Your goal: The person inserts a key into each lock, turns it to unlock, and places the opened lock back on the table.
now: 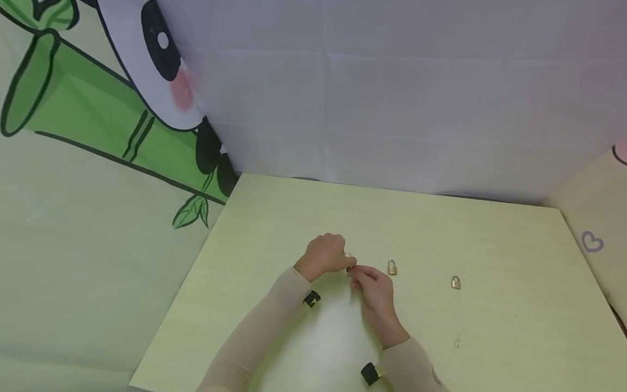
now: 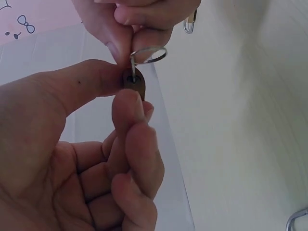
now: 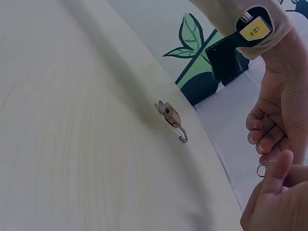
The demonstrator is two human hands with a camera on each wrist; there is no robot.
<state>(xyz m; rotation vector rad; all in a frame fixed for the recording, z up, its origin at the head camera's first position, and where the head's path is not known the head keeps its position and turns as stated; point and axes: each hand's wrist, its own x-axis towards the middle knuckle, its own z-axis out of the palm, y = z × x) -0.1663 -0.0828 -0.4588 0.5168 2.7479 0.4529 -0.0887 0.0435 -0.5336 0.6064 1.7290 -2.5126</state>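
My left hand (image 1: 323, 256) pinches a small dark key (image 2: 134, 85) between thumb and forefinger; only its rounded head with a hole shows. A thin metal key ring (image 2: 155, 55) passes through that hole. My right hand (image 1: 376, 294) meets the left and pinches the ring at the key's head; in the right wrist view the ring (image 3: 261, 169) shows beside the thumb. Just beyond the hands lies a brass padlock (image 3: 172, 115), its shackle open and a small ring at its other end.
Two more brass padlocks, a nearer one (image 1: 392, 268) and a farther one (image 1: 456, 283), lie to the right of the hands. Another small ring (image 1: 458, 342) lies on the pale table (image 1: 529, 305) toward the front right. A cloth wall (image 1: 392, 109) borders the table's back.
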